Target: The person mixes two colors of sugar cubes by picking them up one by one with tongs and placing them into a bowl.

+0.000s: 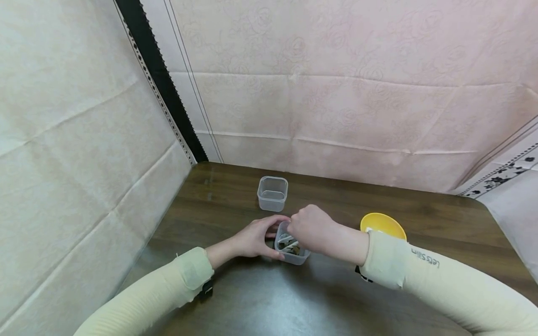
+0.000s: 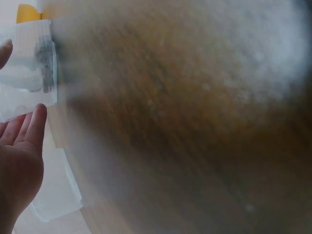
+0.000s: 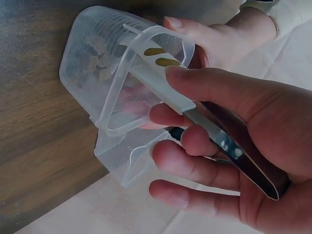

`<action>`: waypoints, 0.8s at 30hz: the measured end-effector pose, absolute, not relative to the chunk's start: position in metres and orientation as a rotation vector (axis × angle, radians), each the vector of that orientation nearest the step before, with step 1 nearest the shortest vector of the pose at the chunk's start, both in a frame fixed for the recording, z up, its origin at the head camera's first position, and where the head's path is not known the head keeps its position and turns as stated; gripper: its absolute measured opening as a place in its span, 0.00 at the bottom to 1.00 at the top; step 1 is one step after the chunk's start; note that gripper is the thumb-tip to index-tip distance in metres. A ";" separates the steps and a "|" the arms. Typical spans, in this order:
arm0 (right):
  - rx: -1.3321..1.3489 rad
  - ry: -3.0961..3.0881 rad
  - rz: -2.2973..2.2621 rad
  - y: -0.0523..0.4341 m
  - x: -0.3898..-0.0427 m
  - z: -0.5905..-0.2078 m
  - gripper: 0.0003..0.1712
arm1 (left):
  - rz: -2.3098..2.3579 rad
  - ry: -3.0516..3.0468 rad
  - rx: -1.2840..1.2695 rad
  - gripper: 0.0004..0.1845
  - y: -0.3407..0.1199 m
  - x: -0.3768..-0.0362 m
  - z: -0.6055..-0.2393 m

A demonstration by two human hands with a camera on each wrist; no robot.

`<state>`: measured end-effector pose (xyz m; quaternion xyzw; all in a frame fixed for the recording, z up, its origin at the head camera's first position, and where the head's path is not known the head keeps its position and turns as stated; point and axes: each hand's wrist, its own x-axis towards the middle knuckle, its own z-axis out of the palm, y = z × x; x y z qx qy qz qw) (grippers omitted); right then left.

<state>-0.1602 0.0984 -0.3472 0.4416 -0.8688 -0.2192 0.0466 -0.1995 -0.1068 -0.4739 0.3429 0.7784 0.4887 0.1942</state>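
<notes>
Steadying the clear plastic container (image 1: pixel 291 246) at centre frame, the left hand (image 1: pixel 253 238) curls around its side so it can't slide. Right hand (image 3: pixel 234 146) pinches metal tongs (image 3: pixel 204 124) between thumb and fingers, long axis running lower right to upper left, white tips inside the container among brownish pieces (image 3: pixel 100 61).

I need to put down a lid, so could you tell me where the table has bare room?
The table is bare in front of both sleeves and left of the empty container. It is crowded around the filled container, both hands and the yellow bowl.
</notes>
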 end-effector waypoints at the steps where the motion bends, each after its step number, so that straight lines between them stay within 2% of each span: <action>1: 1.350 -2.640 -0.673 0.098 -0.161 -0.348 0.10 | 1.370 2.187 0.962 0.49 -0.107 -0.199 -0.474; 5: 1.342 -2.649 -0.682 0.097 -0.163 -0.351 0.08 | 1.359 2.202 0.962 0.49 -0.108 -0.198 -0.473; 24: 1.340 -2.782 -0.513 0.122 -0.170 -0.341 0.15 | 1.382 2.168 0.983 0.50 -0.107 -0.198 -0.473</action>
